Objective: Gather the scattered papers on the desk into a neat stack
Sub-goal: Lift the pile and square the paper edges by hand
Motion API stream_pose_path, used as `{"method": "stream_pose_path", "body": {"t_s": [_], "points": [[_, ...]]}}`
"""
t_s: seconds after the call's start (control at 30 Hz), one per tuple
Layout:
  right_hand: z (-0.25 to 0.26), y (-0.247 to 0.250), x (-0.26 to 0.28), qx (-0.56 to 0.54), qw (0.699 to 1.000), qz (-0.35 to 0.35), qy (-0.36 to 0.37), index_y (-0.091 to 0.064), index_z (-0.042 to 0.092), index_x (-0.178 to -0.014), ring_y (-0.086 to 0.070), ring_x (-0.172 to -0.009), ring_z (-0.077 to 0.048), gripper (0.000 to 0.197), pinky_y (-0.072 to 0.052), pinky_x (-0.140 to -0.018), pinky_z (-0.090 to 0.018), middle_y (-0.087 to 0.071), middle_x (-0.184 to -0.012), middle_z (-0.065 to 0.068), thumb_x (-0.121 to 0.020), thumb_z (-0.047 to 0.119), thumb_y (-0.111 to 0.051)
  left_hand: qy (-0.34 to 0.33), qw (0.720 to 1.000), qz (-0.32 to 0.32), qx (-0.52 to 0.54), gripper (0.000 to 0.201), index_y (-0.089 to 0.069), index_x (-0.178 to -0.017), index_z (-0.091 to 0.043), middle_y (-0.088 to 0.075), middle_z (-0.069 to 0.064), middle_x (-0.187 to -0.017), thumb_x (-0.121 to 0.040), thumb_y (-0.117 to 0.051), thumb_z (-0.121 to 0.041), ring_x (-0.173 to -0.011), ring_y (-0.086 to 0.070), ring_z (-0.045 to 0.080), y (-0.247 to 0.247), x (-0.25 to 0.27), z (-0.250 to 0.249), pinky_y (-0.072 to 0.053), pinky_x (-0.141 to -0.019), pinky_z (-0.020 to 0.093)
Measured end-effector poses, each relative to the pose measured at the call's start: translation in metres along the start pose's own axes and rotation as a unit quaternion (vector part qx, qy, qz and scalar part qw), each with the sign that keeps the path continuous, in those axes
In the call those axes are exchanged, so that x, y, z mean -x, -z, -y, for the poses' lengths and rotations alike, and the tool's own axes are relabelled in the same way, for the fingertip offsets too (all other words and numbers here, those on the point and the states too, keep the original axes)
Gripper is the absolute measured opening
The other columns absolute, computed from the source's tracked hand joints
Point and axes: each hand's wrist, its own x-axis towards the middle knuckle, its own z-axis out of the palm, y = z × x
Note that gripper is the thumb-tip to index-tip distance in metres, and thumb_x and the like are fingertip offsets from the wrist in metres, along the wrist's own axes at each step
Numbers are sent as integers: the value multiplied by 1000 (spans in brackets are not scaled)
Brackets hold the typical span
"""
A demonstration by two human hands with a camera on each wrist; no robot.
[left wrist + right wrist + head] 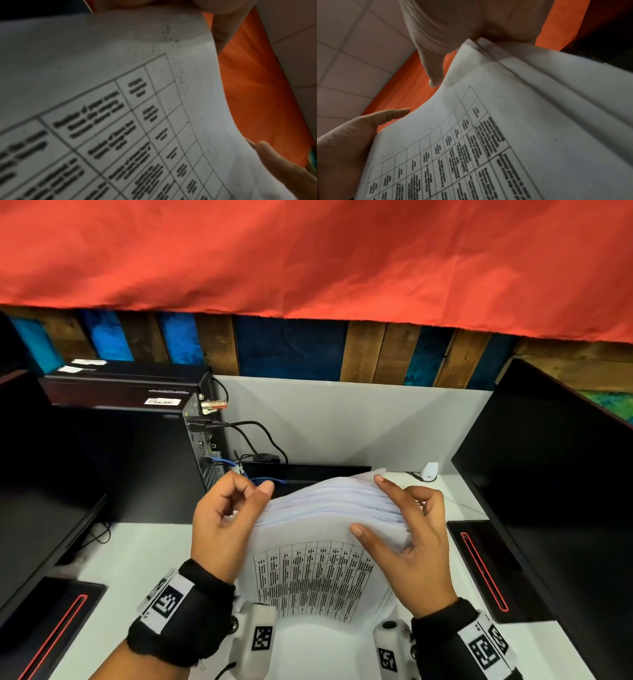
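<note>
A stack of white papers (325, 505) stands bowed on the white desk (137, 556) between my hands, its sheets fanned at the top. The front sheet (308, 577) carries a printed table. My left hand (253, 491) holds the stack's left edge, fingers curled and thumb at the top corner. My right hand (373, 508) pinches the right edge, with the thumb on the front sheet and the index finger along the top. The table sheet (120, 94) fills the left wrist view. In the right wrist view the sheets (505, 135) spread apart at their top corner.
Black monitors stand at the left (41, 474) and right (555, 474), their bases (479, 570) on the desk. A computer tower (154, 460) with cables (260, 436) sits behind to the left. A small white device (430, 470) lies at the back. Red cloth (308, 251) hangs overhead.
</note>
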Motion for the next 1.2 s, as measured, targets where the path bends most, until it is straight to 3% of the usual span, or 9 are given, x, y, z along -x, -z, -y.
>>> {"method": "stream_pose_path", "body": {"t_s": [0.2, 0.33, 0.4, 0.6, 0.67, 0.77, 0.9, 1.03, 1.2], "points": [[-5, 6, -8, 15, 999, 49, 1, -58, 41, -122, -39, -128, 2, 70, -30, -101, -3, -30, -143, 10, -58, 46, -85, 29, 993, 88, 70, 25, -57, -82, 0, -64, 13, -62, -65, -55, -18, -59, -61, 21, 4, -4, -1, -50, -59, 22], [-5, 13, -16, 3, 996, 92, 0, -65, 34, -113, -46, -126, -1, 63, -35, -101, -6, -47, -134, 10, -55, 41, -88, 45, 991, 101, 77, 15, -58, -81, 3, -66, 18, -61, -72, -46, 0, -58, -62, 26, 9, -7, 2, -51, -58, 25], [-5, 13, -18, -4, 997, 79, 2, -67, 30, -108, -56, -113, -4, 53, -42, -95, -11, -60, -116, 8, -60, 33, -87, 43, 993, 69, 83, 13, -60, -79, 0, -67, 18, -64, -75, -55, -11, -62, -64, 27, 9, -8, 5, -53, -61, 27], [-9, 7, -12, -32, 999, 18, -9, -67, 36, -95, -62, -95, -2, 39, -44, -80, -5, -66, -95, 9, -72, 8, -80, 70, 993, 46, 82, 67, -62, -93, -12, -74, 10, -86, -49, -82, -57, -83, -69, 20, 12, -7, 10, -54, -80, 30], [-10, 5, -8, -35, 999, -13, -11, -66, 36, -97, -62, -94, -1, 43, -45, -82, -7, -66, -94, 9, -71, 5, -80, 106, 990, 65, 73, 75, -62, -99, -18, -75, 10, -94, -38, -88, -53, -90, -69, 23, 16, -7, 15, -55, -83, 37], [-12, 3, -1, -22, 999, -48, 7, -63, 37, -118, -55, -98, -4, 56, -44, -89, -9, -57, -100, 3, -74, 5, -77, 168, 977, 91, 89, 90, -61, -106, -23, -75, -5, -93, -25, -94, -44, -86, -72, 16, 18, -5, 22, -60, -70, 28], [-13, -4, 3, 20, 999, -35, 2, -63, 43, -115, -49, -103, -8, 47, -57, -81, -31, -42, -109, 8, -79, 16, -75, 167, 982, 47, 76, 57, -63, -98, -16, -76, -3, -88, -46, -88, -13, -81, -72, 11, 11, 1, 23, -57, -64, 18], [-10, -3, 3, 31, 992, -118, 22, -66, 30, -105, -46, -100, 4, 40, -45, -82, -7, -44, -104, 1, -73, 11, -79, 156, 983, 52, 75, 37, -64, -88, -9, -77, -2, -75, -65, -70, 19, -70, -73, 9, -1, 2, 12, -57, -61, 17], [-3, 4, -5, -13, 989, -142, 27, -67, 22, -96, -57, -90, -3, 40, -45, -77, -3, -59, -92, -15, -74, -11, -73, 131, 986, 33, 97, 34, -62, -81, -9, -75, -2, -68, -66, -66, 21, -65, -72, 8, -9, 1, 0, -58, -59, 19]]}}
